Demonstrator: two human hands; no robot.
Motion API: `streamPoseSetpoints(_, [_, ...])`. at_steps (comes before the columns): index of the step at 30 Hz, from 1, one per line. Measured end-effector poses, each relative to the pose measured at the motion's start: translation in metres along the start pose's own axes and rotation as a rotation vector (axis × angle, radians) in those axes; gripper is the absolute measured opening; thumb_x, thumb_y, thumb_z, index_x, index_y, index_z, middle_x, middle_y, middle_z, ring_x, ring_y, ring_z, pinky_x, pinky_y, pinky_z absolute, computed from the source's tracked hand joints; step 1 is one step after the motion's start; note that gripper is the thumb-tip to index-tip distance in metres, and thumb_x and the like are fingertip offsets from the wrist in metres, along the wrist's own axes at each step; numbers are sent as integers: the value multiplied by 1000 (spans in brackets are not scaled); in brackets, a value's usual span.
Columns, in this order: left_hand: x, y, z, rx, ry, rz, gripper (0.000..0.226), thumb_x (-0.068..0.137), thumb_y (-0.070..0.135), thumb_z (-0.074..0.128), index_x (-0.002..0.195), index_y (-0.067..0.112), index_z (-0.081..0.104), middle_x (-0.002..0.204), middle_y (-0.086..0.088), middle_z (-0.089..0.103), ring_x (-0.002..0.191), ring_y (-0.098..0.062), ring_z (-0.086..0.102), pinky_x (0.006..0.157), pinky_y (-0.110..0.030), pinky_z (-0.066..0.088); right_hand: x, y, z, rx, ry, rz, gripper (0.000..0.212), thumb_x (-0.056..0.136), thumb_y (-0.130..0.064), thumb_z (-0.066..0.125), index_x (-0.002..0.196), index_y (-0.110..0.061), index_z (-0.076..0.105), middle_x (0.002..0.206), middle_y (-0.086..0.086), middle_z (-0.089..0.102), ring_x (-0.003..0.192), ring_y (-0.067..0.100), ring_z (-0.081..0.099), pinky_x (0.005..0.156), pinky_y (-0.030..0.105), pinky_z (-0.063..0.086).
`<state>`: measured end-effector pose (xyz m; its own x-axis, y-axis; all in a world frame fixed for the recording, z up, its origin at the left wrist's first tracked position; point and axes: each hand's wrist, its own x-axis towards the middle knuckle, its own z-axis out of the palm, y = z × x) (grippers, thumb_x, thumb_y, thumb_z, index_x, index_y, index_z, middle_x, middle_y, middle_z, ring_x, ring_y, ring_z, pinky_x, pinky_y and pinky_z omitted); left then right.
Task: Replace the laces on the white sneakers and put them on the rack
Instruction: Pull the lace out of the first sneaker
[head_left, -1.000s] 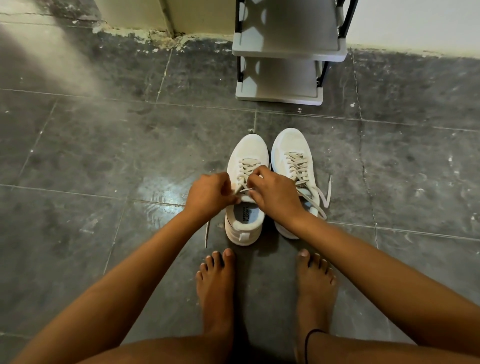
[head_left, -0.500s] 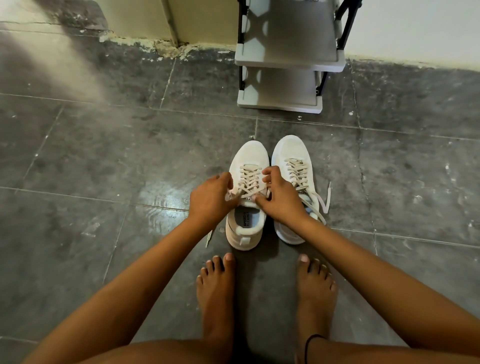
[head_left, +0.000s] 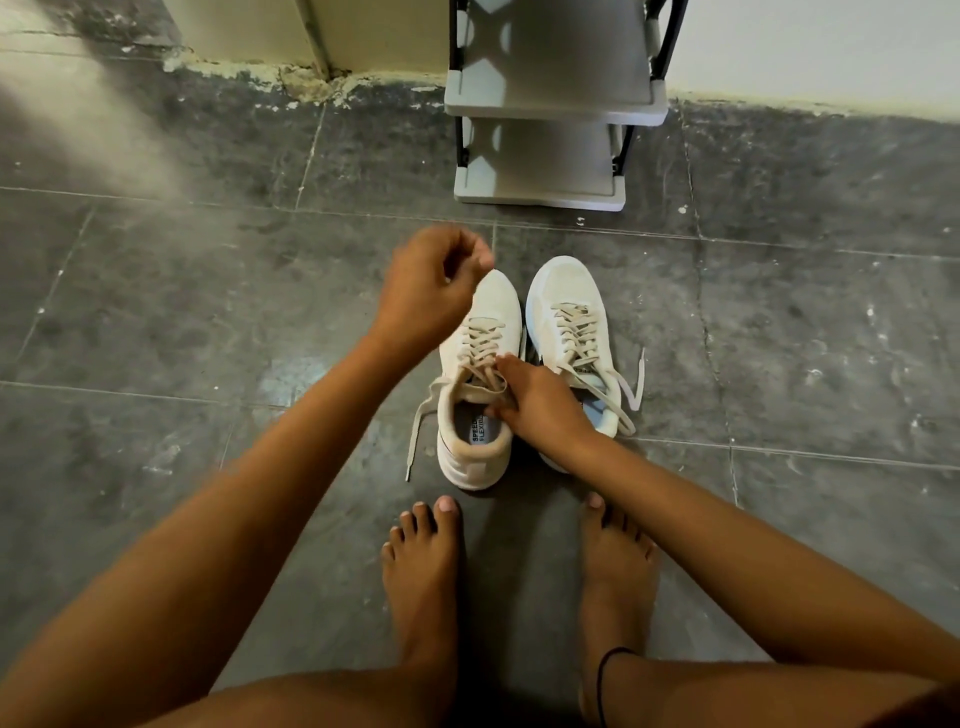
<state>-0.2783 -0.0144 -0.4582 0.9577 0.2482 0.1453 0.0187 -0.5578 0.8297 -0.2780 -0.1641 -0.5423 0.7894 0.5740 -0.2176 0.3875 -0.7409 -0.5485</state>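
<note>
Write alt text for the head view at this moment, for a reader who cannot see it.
A person crouches over two white sneakers on a dark tiled floor: the right hand pinches the laces at the left sneaker's top eyelets, while the left hand, fingers curled, is raised above its toe. A grey shoe rack stands just beyond, against the wall.

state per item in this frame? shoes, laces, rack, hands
left sneaker: upright on floor, laced, lace ends loose
right sneaker: upright on floor, laced, untied
shoe rack: both visible shelves bare
left hand: raised above the toe, fingers curled; any lace in it unclear
right hand: gripping the left sneaker's collar
</note>
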Motion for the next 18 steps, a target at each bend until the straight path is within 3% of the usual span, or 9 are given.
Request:
streamPoseSetpoints(3, [7,-7,-6,377,-273,4,3,87,16,64,84,17,66,73,8,58,70,-10,57,71,-27,46,-2,2,0,36,9,7,52,85,-21,65,132,-7,48,129,12,56,118,28,53,95,32,38])
streamPoseSetpoints(6, [-18,-35,5,636,-609,-3,17,86,20,64,102,19,69,98,1,64,90,-16,60,76,-27,47,-1,3,0,91,31,22,59,84,-22,68,137,-7,45,137,10,51,125,26,48,102,28,33])
streamPoseSetpoints(8, [-33,-51,17,791,-655,21,27,88,25,60,114,21,65,111,-5,57,96,-24,58,77,-33,49,-1,3,-1,90,18,45,66,84,-23,68,141,-9,39,145,9,43,132,23,41,107,24,26])
streamPoseSetpoints(10, [-38,-59,23,844,-565,89,24,90,24,54,110,16,65,108,-9,53,91,-31,59,72,-38,50,0,3,-1,76,-7,53,69,84,-24,68,143,-10,36,148,8,39,135,22,38,108,24,23])
streamPoseSetpoints(12, [-37,-65,24,629,-449,122,21,86,22,57,93,7,69,97,-11,57,81,-32,60,65,-37,48,1,4,1,46,-19,60,65,85,-22,67,142,-11,38,147,9,40,133,23,40,109,26,25])
streamPoseSetpoints(15, [-33,-53,21,153,-303,104,17,76,18,73,76,1,71,78,-5,61,65,-16,58,63,-22,45,-1,7,4,7,53,52,46,90,-9,56,135,-10,49,134,13,55,120,27,53,103,31,37])
streamPoseSetpoints(18, [-35,-40,24,-170,-252,-159,7,77,12,76,74,9,70,76,-1,62,66,-6,58,67,-19,49,-2,6,5,-4,84,58,38,89,-6,51,126,-12,56,109,15,67,100,32,63,86,39,49])
